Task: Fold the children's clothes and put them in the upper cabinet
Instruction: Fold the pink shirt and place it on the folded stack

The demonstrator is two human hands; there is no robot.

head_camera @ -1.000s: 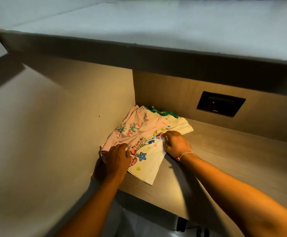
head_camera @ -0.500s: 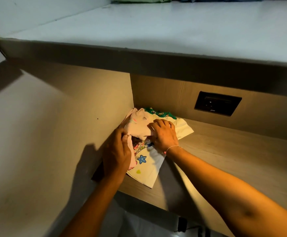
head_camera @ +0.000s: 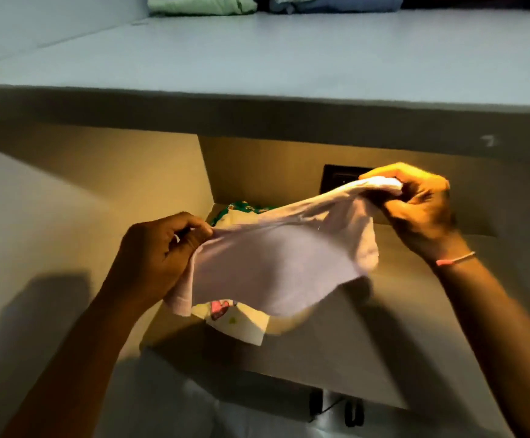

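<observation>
Left hand [head_camera: 159, 251]: fingers [head_camera: 191, 229] pinched shut on the near-left edge of one small pale pink garment [head_camera: 276, 263], probably a child's top, though motion blur hides the cut.

The garment hangs in the air between the two hands, clear of the table [head_camera: 399, 336] below. Its long axis runs from lower left to upper right, the right end held higher. The body of the cloth sags below that line.

Beneath it, in the left corner of the table against the side panel, lie more clothes. I count at least two: a cream printed piece [head_camera: 238, 327] whose corner overhangs the front edge, and a green-patterned piece [head_camera: 241, 207] behind it. Whether more lie under the lifted cloth cannot be told.

A dark wall socket [head_camera: 339, 180] sits in the back panel, partly behind the right hand.

Right hand [head_camera: 418, 203]: fingers [head_camera: 380, 175] clenched on a bunched end of the same garment; a thin pink band on the wrist.

Above, a pale shelf surface [head_camera: 257, 58] carries folded items at its far edge, one green [head_camera: 200, 4] and at least one blue [head_camera: 336, 3].

Judgement: the garment is spread for folding, not yet folded. Both hands are equally engaged; the right is nearer the upper shelf. The next fold would bring the two ends together along the long axis.
</observation>
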